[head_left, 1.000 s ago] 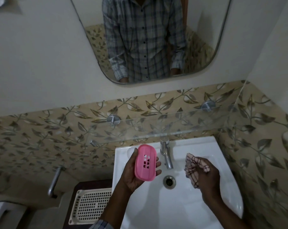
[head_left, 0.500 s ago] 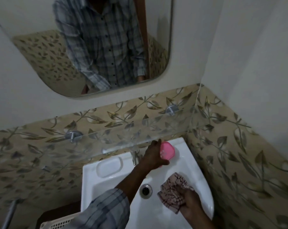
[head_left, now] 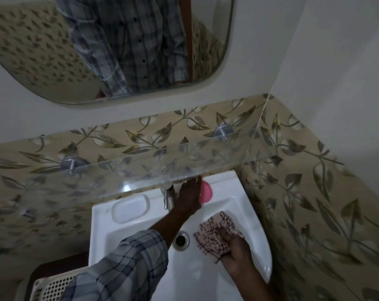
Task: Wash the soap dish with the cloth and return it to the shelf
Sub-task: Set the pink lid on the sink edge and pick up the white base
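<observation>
gripping soap dish [head_left: 206,192], left fingers [head_left: 192,186] cover its left side near shelf [head_left: 140,175]; right fingers [head_left: 227,238] clutch cloth [head_left: 213,232].

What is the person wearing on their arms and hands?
The left arm wears a checked sleeve, grey-blue and white with darker lines, which ends partway up the forearm. No sleeve shows on the right arm in this view. The left hand and the right hand are bare, with no gloves, and no watch shows on either wrist.

Pink soap dish [head_left: 206,192] near glass shelf [head_left: 140,173]; checked cloth [head_left: 212,233] crumpled.
</observation>
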A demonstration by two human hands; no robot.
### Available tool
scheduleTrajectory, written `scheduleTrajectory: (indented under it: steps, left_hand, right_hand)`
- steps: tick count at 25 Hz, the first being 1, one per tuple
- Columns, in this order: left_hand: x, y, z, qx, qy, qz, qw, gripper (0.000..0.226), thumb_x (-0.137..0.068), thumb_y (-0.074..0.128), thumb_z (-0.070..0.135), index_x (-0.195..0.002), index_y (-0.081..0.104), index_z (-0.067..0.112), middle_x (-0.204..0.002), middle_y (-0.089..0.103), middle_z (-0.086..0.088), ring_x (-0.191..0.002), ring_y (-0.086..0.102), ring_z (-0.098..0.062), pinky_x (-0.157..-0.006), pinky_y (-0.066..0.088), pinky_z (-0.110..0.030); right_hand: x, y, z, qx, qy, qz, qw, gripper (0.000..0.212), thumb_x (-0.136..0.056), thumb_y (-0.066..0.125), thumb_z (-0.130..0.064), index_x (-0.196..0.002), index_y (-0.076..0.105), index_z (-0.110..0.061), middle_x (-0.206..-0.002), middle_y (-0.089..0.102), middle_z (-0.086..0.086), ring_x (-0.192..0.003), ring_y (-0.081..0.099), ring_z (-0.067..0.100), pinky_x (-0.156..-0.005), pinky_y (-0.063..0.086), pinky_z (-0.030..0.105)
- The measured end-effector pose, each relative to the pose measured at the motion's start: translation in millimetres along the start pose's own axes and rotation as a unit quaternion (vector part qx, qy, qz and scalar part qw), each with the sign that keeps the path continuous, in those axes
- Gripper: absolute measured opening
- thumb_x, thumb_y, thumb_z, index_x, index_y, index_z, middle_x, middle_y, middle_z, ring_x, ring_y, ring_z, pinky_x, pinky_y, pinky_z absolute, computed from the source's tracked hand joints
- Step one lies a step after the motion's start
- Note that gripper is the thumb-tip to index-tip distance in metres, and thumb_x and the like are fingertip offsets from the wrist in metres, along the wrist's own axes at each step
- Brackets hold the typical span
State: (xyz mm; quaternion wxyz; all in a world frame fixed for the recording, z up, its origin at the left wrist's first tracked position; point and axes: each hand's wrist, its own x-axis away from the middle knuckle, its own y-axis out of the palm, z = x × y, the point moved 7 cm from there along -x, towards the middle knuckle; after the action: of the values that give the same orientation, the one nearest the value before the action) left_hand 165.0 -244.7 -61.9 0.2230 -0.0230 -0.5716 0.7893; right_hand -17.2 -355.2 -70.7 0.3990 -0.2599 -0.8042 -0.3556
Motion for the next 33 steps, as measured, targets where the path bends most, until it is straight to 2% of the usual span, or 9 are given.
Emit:
scheduleTrajectory:
  steps: [4,8,12,16,19,22,25,29,33]
  left_hand:
    - [16,-13,11,0.100,-0.001,0.022,0.995,0.099,-0.080,0.075,0.007,-0.157,0.012,0.009,-0.163,0.016,-0.017,-0.149,0.018,-0.033,-0.120,0.017,-0.036]
    - [115,-49,25,0.206,0.045,0.165,0.963,0.043,-0.094,0.059,0.009,-0.137,0.056,0.011,-0.136,0.059,-0.010,-0.122,0.058,-0.023,-0.104,0.040,-0.026]
    - [238,-36,-72,0.293,-0.106,0.329,0.891,0.034,-0.085,0.061,0.007,-0.110,0.064,0.031,-0.099,0.067,0.000,-0.079,0.064,-0.004,-0.066,0.054,-0.019]
    - [238,-21,-180,0.218,-0.287,0.279,0.890,0.072,-0.076,0.079,0.007,-0.140,0.046,0.001,-0.135,0.051,-0.024,-0.122,0.053,-0.042,-0.104,0.045,-0.050]
    - [190,-24,-214,0.229,-0.279,0.146,0.921,0.114,-0.070,0.087,0.023,-0.154,0.014,-0.002,-0.161,0.017,-0.021,-0.149,0.016,-0.035,-0.121,0.016,-0.039]
    - [155,-29,-230,0.182,-0.220,0.096,0.954,0.122,-0.069,0.088,0.025,-0.157,0.006,0.004,-0.164,0.012,-0.016,-0.151,0.013,-0.031,-0.121,0.016,-0.036]
    - [145,-30,-236,0.140,-0.186,0.084,0.969,0.113,-0.073,0.085,0.028,-0.157,0.013,0.008,-0.158,0.023,-0.019,-0.144,0.025,-0.035,-0.116,0.030,-0.040]
    - [158,-37,-226,0.206,-0.202,0.131,0.949,0.106,-0.058,0.094,0.029,-0.145,0.038,0.005,-0.141,0.037,-0.014,-0.133,0.038,-0.029,-0.109,0.035,-0.033]
    - [198,-43,-171,0.209,-0.135,0.178,0.952,0.096,-0.057,0.092,0.023,-0.137,0.042,0.006,-0.132,0.034,-0.010,-0.116,0.044,-0.019,-0.091,0.045,-0.023]
  right_hand:
    - [-9,14,-11,-0.034,-0.015,-0.022,0.999,0.040,-0.088,0.054,0.006,-0.128,0.054,0.009,-0.127,0.059,0.032,-0.120,0.056,0.046,-0.105,0.041,0.061]
    - [-12,18,-18,-0.068,-0.025,-0.045,0.996,0.056,-0.081,0.064,0.003,-0.135,0.048,0.008,-0.136,0.052,0.034,-0.127,0.050,0.048,-0.108,0.036,0.063]
    - [-20,18,-8,-0.047,-0.036,-0.111,0.992,0.129,-0.016,0.100,-0.011,-0.135,0.051,0.004,-0.132,0.056,0.032,-0.115,0.060,0.046,-0.095,0.047,0.065]
    - [-4,30,15,0.012,-0.013,-0.168,0.986,0.084,-0.041,0.091,-0.004,-0.120,0.066,-0.001,-0.128,0.056,0.035,-0.104,0.066,0.047,-0.083,0.050,0.068]
    - [8,41,36,0.018,0.018,-0.179,0.984,0.047,-0.068,0.069,0.002,-0.115,0.067,0.001,-0.130,0.054,0.036,-0.105,0.065,0.049,-0.080,0.050,0.071]
    - [14,43,43,0.043,0.018,-0.172,0.984,0.070,-0.062,0.067,0.000,-0.130,0.051,0.007,-0.114,0.064,0.036,-0.085,0.072,0.045,-0.065,0.059,0.059]
    - [20,36,41,0.063,0.019,-0.178,0.982,0.035,-0.076,0.053,0.005,-0.109,0.065,0.008,-0.091,0.071,0.033,-0.075,0.073,0.043,-0.056,0.059,0.054]
    - [12,16,39,0.061,0.015,-0.156,0.986,0.042,-0.095,0.036,0.006,-0.090,0.077,0.003,-0.103,0.067,0.037,-0.086,0.070,0.049,-0.076,0.053,0.070]
    - [5,11,38,0.085,0.001,-0.104,0.991,0.033,-0.097,0.037,0.008,-0.113,0.065,0.006,-0.120,0.058,0.040,-0.101,0.063,0.049,-0.101,0.034,0.075]
